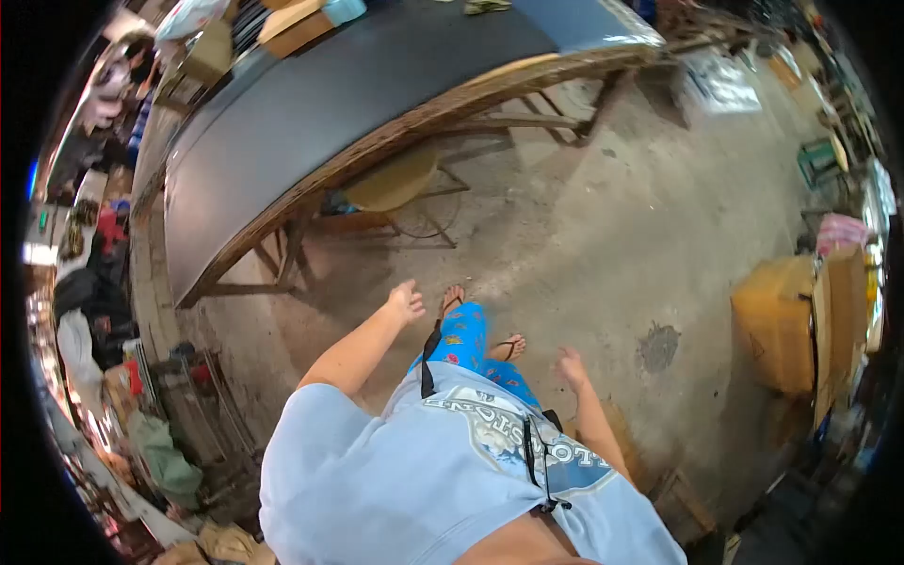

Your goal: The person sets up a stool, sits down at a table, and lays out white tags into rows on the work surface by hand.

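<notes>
My left hand (407, 301) hangs in the air in front of me, its fingers loosely bent and nothing visible in it. Close beyond it is the near side of a long table with a dark top (311, 141). On the other side of my body, my right hand (570, 368) hangs over the concrete floor with fingers apart, touching nothing. Between the hands are my blue patterned trousers (461, 337) and my feet in flip-flops. A black strap (430, 363) hangs from my light blue T-shirt (377, 461).
A round-seated stool (394, 184) stands partly under the table. Cardboard boxes (777, 320) are stacked on the right. Plastic-wrapped material (716, 85) lies at the far right. Metal frames and a green cloth (162, 452) crowd the left. An open carton (294, 28) rests on the table.
</notes>
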Available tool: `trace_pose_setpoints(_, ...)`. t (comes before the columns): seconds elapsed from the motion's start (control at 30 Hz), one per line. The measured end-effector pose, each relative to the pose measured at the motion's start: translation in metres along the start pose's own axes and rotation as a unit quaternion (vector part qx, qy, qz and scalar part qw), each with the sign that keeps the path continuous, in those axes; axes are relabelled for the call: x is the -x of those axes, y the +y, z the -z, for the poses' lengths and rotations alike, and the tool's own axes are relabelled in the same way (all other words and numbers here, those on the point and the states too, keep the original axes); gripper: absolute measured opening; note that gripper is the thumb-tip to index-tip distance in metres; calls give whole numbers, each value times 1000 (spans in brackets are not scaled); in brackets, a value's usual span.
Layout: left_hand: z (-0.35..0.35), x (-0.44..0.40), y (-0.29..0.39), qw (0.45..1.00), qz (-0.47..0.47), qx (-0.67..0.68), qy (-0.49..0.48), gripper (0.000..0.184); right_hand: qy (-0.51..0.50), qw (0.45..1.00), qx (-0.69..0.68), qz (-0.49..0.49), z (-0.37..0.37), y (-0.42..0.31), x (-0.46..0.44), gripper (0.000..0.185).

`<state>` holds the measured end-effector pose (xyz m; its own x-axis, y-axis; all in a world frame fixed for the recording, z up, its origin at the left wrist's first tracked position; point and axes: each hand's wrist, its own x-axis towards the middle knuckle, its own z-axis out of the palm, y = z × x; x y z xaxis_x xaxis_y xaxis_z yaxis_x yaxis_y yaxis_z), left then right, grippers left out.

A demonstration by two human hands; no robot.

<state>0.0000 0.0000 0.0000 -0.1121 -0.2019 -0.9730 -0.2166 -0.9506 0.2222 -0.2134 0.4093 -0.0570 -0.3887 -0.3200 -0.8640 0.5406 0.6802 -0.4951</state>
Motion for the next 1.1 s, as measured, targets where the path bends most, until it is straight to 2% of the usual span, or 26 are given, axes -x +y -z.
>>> trace_pose_setpoints(0.07, 3, 20, -4, 992, -56, 72, 92, 66, -83, 988, 125, -26, 12, -27, -21, 48)
trace_pose_setpoints(0.1, 38, 8, 61, 991, -68, 86, 79, 66, -79, 987, 137, -8, -47, -93, -45, 48)
trace_pose_setpoints(0.17, 65, 5, 92, 982, -112, 130, 78, 55, -112, 969, 209, 66, -84, -156, -47, 46)
trace_pose_setpoints(0.23, 86, -6, 130, 980, -137, 135, 52, 50, -139, 968, 162, 134, -134, -210, -66, 50)
trace_pose_setpoints(0.27, 95, -15, 143, 973, -168, 156, 2, 49, -133, 968, 161, 137, -158, -235, -71, 50)
trace_pose_setpoints(0.3, 106, -29, 159, 963, -199, 176, -48, 48, -138, 972, 120, 150, -185, -266, -71, 51)
trace_pose_setpoints(0.37, 114, -49, 194, 941, -227, 245, -55, 47, -142, 972, 74, 170, -245, -311, -84, 51)
trace_pose_setpoints(0.43, 114, -60, 226, 932, -231, 278, -30, 48, -170, 965, -181, 89, -300, -349, -111, 52)
trace_pose_setpoints(0.47, 116, -65, 238, 932, -236, 274, -39, 49, -168, 964, -182, 95, -325, -365, -123, 52)
trace_pose_setpoints(0.5, 117, -70, 249, 931, -240, 270, -47, 51, -97, 961, -250, 61, -348, -380, -133, 52)
trace_pose_setpoints(0.53, 115, -66, 259, 934, -252, 250, -48, 50, -24, 948, -318, 26, -368, -388, -143, 51)
trace_pose_setpoints(0.57, 120, -67, 270, 935, -253, 244, -53, 50, -21, 945, -324, 29, -385, -394, -151, 51)
trace_pose_setpoints(0.63, 122, -79, 283, 924, -195, 315, -95, 49, -2, 886, -463, 18, -400, -393, -172, 57)
trace_pose_setpoints(0.7, 136, -104, 292, 932, -199, 274, -131, 46, -1, 873, -485, 44, -411, -383, -207, 62)
trace_pose_setpoints(0.77, 141, -113, 293, 959, -209, 166, -90, 48, 39, 861, -505, 44, -417, -403, -174, 63)
trace_pose_setpoints(0.8, 153, -136, 290, 953, -211, 180, -125, 50, 55, 862, -503, 40, -417, -397, -184, 64)
trace_pose_setpoints(0.83, 135, -99, 292, 949, -202, 223, -90, 51, 65, 866, -496, 29, -415, -383, -206, 65)
trace_pose_setpoints(0.87, 150, -132, 291, 940, -177, 276, -95, 43, 75, 860, -503, 36, -413, -372, -223, 65)
trace_pose_setpoints(0.93, 155, -149, 289, 932, -163, 294, -135, 42, -16, 866, -500, 5, -407, -367, -243, 66)
trace_pose_setpoints(0.97, 152, -154, 292, 922, -152, 317, -163, 42, -16, 863, -505, 12, -408, -369, -243, 66)
trace_pose_setpoints(1.0, 138, -126, 297, 925, -146, 329, -125, 43, -23, 855, -518, 20, -411, -374, -231, 67)
trace_pose_setpoints(1.1, 132, -119, 299, 935, -167, 299, -95, 48, -27, 854, -519, 28, -417, -376, -230, 62)
